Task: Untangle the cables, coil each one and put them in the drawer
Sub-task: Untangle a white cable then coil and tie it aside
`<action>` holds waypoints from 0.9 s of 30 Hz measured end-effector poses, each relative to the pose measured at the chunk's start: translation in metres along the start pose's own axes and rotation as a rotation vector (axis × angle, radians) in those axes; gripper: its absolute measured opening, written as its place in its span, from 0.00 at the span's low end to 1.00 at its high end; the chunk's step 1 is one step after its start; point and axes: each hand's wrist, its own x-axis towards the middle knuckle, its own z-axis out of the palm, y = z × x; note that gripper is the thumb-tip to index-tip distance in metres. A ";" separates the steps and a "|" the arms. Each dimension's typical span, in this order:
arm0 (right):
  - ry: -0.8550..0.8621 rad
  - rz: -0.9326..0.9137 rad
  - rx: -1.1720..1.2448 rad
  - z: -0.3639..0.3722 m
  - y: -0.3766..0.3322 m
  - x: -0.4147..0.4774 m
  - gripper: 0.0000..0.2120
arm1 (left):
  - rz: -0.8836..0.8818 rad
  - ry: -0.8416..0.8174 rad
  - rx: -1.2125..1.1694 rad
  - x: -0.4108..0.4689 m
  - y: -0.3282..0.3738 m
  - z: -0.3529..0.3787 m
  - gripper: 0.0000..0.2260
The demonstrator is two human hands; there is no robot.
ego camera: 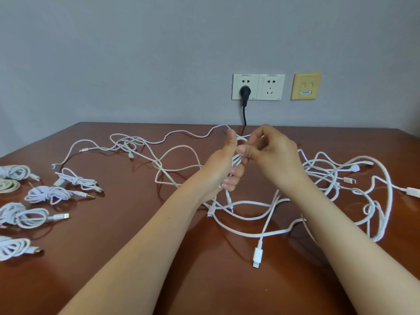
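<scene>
Left hand (223, 164) fingers curled round a half-wound coil of smooth white cable (236, 160), long axis upright, right hand (276, 153) pinching its strand at the top, slack trailing to the loose tangle (341, 178) on the glossy brown counter (136, 246), finished coils (48, 194) far left, drawer not in view.

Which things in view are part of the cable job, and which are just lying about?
Part of the job:
- tangled cables spread on the table
- held cable, gripped by the left hand, pinched by the right hand
- coiled bundles, far left

Just there:
- black plug in the wall sockets
- yellow data plate

No drawer is in view.
</scene>
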 end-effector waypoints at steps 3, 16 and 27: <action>-0.025 0.012 -0.028 -0.007 0.002 0.004 0.09 | 0.022 -0.079 0.073 -0.001 0.001 -0.004 0.23; -0.404 0.430 0.175 -0.016 0.003 0.008 0.18 | 0.035 0.051 -0.091 0.001 0.005 -0.017 0.16; -0.198 0.363 -0.061 -0.020 0.010 0.010 0.24 | 0.023 0.063 -0.042 -0.001 0.006 -0.021 0.15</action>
